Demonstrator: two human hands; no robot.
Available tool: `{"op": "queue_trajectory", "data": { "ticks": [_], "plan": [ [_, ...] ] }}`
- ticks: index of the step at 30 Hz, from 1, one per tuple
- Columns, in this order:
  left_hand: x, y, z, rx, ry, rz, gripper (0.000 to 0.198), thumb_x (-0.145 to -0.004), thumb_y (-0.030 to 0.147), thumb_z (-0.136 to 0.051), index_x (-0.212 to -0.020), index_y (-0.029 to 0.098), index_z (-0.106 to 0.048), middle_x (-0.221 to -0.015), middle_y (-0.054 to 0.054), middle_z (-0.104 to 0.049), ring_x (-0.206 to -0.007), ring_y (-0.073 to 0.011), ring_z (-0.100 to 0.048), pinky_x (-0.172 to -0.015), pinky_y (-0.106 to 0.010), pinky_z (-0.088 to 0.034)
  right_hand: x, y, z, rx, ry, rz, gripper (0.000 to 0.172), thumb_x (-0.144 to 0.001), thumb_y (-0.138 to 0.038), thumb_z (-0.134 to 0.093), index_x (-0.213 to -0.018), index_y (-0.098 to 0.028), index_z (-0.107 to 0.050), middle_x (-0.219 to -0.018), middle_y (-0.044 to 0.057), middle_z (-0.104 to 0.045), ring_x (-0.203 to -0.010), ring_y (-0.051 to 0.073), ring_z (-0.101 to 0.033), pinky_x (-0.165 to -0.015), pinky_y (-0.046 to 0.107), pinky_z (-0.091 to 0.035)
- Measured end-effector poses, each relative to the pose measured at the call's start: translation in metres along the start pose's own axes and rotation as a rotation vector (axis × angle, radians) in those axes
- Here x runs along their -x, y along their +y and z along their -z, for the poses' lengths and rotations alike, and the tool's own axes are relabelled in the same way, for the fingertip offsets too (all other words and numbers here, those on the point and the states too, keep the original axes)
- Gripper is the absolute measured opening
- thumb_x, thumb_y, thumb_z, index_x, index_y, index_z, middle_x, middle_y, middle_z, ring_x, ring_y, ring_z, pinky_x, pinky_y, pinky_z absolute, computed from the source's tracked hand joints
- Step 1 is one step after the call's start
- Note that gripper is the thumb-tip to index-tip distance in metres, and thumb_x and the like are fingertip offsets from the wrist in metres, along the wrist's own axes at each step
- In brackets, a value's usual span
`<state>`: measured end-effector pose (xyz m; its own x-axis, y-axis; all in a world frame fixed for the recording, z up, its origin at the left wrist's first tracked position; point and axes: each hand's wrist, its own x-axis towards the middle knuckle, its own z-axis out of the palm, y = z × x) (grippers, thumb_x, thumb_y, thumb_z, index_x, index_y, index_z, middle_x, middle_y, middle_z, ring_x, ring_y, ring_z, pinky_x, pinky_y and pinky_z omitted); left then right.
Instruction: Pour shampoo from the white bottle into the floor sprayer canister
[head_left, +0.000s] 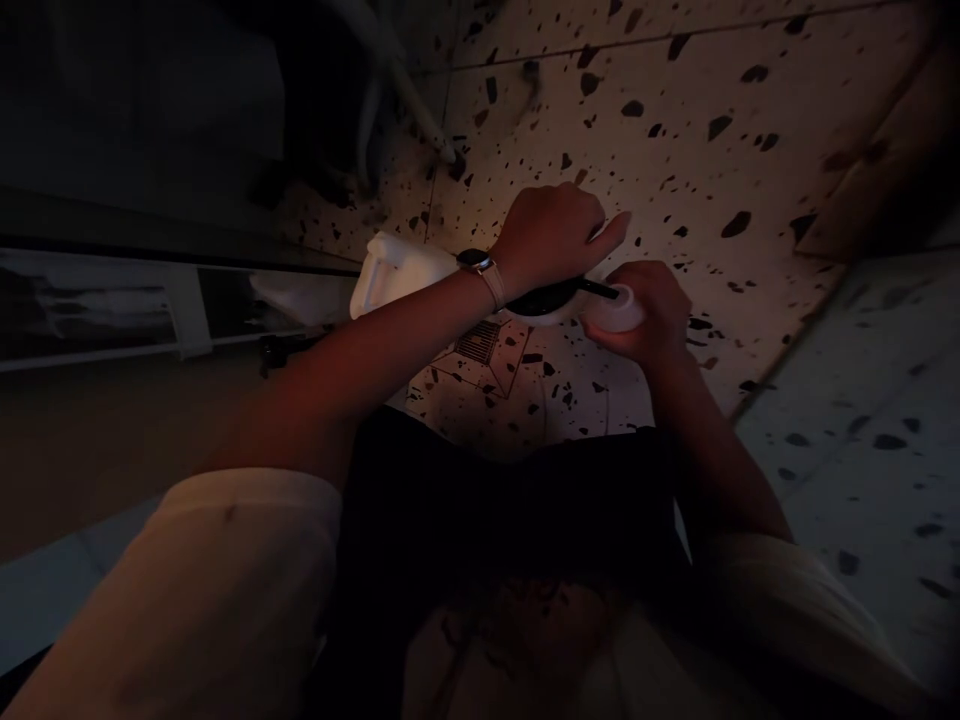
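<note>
The left hand (555, 235) is held back up, thumb stretched toward the right, above a dark round item (553, 299) with a pale edge; its other fingers are bent out of sight, so whether they grip anything cannot be told. The right hand (652, 310) is wrapped around a pale bottle (621, 312), which sits near the left thumb, over the floor (645, 180). A short dark rod (600, 288) runs from beside the round item to the bottle's upper end; whether it goes inside is unclear. Any label on the bottle is lost under the fingers and in the dimness. A white container (405, 270) shows beyond the left forearm, its visible side too dim for any print to be made out. The watch (474, 260) on the left wrist has a dark face and a pale strap, with no maker's name legible. Dark marks on the shirt front (525, 600) might be lettering or a pattern; they cannot be read. A slatted drain grate (478, 345) lies in the speckled floor below the left wrist.
</note>
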<state>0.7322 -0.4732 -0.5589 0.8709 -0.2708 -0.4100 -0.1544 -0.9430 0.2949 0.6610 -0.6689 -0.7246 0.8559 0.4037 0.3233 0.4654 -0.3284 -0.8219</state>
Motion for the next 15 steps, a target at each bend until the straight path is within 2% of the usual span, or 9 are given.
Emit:
{"op": "queue_trajectory", "data": {
  "ticks": [4, 8, 12, 15],
  "plan": [
    [0.003, 0.005, 0.022, 0.042, 0.064, -0.01, 0.078, -0.113, 0.082, -0.037, -0.066, 0.027, -0.066, -0.06, -0.012, -0.055, -0.07, -0.0251, -0.05, -0.073, -0.044, -0.035, 0.002, -0.007, -0.004, 0.054, 0.089, 0.006, 0.055, -0.09, -0.076, -0.068, -0.115, -0.027, -0.066, -0.111, 0.016, -0.074, -0.108, 0.037, -0.073, -0.085, 0.056, -0.065],
    [0.013, 0.01, 0.045, 0.041, 0.092, -0.068, 0.081, -0.11, 0.089, -0.034, -0.056, 0.03, -0.048, -0.051, -0.008, -0.038, -0.064, -0.0224, -0.041, -0.068, -0.044, -0.031, 0.004, -0.017, -0.005, -0.006, 0.074, -0.004, 0.054, -0.092, -0.073, -0.07, -0.122, -0.029, -0.067, -0.116, 0.017, -0.071, -0.116, 0.039, -0.071, -0.093, 0.058, -0.064],
    [0.018, 0.015, 0.048, -0.008, 0.105, -0.082, 0.081, -0.111, 0.088, -0.027, -0.055, 0.029, -0.03, -0.052, -0.008, -0.036, -0.059, -0.0192, -0.035, -0.065, -0.043, -0.028, 0.003, -0.023, -0.006, -0.041, 0.053, -0.033, 0.058, -0.092, -0.073, -0.072, -0.129, -0.029, -0.067, -0.12, 0.018, -0.07, -0.122, 0.042, -0.069, -0.098, 0.062, -0.062],
    [0.016, 0.014, 0.043, -0.045, 0.085, -0.084, 0.079, -0.112, 0.084, -0.025, -0.056, 0.029, -0.029, -0.054, -0.007, -0.037, -0.058, -0.0185, -0.033, -0.064, -0.042, -0.027, -0.001, -0.024, -0.006, -0.014, 0.06, -0.05, 0.062, -0.093, -0.078, -0.068, -0.129, -0.027, -0.065, -0.118, 0.018, -0.071, -0.121, 0.042, -0.07, -0.099, 0.063, -0.062]
  ]
}}
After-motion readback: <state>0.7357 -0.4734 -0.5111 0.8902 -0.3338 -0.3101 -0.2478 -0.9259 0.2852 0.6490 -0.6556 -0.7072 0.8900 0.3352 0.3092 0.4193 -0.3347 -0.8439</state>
